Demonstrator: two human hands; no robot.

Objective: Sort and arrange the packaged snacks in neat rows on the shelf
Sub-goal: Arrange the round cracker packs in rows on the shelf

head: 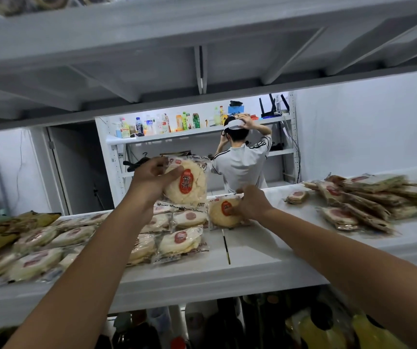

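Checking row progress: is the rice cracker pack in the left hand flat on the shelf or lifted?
Lifted: the left hand grips the rice cracker pack upright, label facing the camera, above the shelf.

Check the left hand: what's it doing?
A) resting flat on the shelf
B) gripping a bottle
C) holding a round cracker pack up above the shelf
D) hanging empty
C: the left hand grips a cracker pack raised above the shelf; the right hand holds a second pack lower, at shelf level.
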